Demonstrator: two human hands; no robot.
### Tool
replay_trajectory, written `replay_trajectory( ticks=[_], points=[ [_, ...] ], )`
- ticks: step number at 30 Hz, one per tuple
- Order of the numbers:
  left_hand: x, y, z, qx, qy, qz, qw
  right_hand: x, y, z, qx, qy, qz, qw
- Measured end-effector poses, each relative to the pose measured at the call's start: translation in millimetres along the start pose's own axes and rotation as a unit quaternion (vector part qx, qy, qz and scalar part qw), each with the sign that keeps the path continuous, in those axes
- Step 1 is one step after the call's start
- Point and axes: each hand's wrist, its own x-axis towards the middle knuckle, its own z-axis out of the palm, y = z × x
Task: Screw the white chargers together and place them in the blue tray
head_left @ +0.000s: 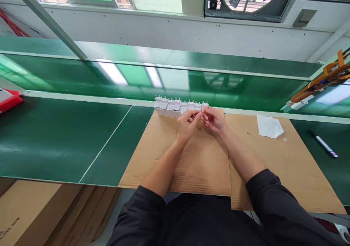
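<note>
My left hand (187,125) and my right hand (213,119) meet fingertip to fingertip over the cardboard sheet. Both are closed in a pinch. Whatever sits between the fingers is too small to make out. Just behind them stands a row of several small white plastic pieces (170,106) with thin prongs pointing up, like plug adapters. The right end of this row is partly hidden by my fingers.
Two cardboard sheets (273,173) cover the green bench (68,136). A white paper piece (269,126) lies on the right sheet, with a marker pen (324,144) beyond it. A red bin (11,100) stands far left; cardboard boxes (35,209) are below.
</note>
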Motion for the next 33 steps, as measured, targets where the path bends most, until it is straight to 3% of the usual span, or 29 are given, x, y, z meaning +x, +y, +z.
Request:
replay_trajectory(
  ticks=[16, 33],
  points=[
    [0.1, -3.8, -3.8, 0.024, -0.004, 0.034, 0.999, -1.9, -4.5, 1.9, -0.036, -0.001, -0.004, 0.999],
    [-1.4, 16.5, -6.1, 0.009, 0.007, 0.066, 0.998, -7.9, -9.6, 7.9, -0.077, -0.009, -0.016, 0.997]
  ],
)
